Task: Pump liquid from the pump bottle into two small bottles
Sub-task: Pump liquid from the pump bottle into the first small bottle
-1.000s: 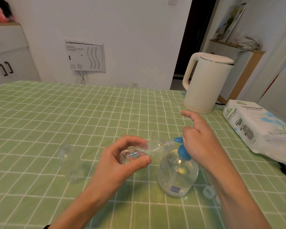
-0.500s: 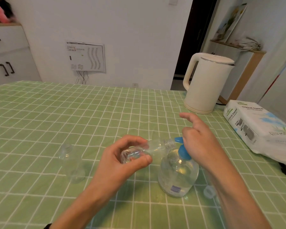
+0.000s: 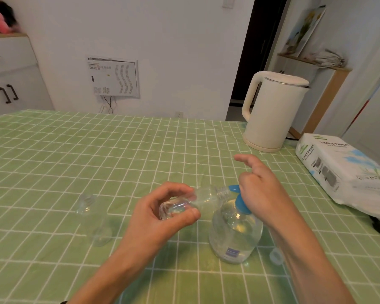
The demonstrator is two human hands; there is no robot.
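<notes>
- Pump bottle [image 3: 235,233] stands on the green checked tablecloth [image 3: 97,150]; white kettle [image 3: 274,113] and tissue pack [image 3: 338,170] sit far right
- left hand [image 3: 160,216] grips a tilted small bottle [image 3: 198,200], neck at the blue nozzle
- right hand [image 3: 263,194] curls over the pump head, forefinger straight

I logged the head view as moderately bright and evenly lit; no single light source could be identified. Soft shadows lay on the tablecloth [image 3: 53,172] beneath the left hand [image 3: 160,218] and beside the pump bottle [image 3: 235,235]. Small highlights glinted on that bottle and the held small bottle [image 3: 203,197]. Wide-angle distortion tilted the doorway [image 3: 261,51]. The standing small bottle [image 3: 92,216] appeared faintly smeared.
</notes>
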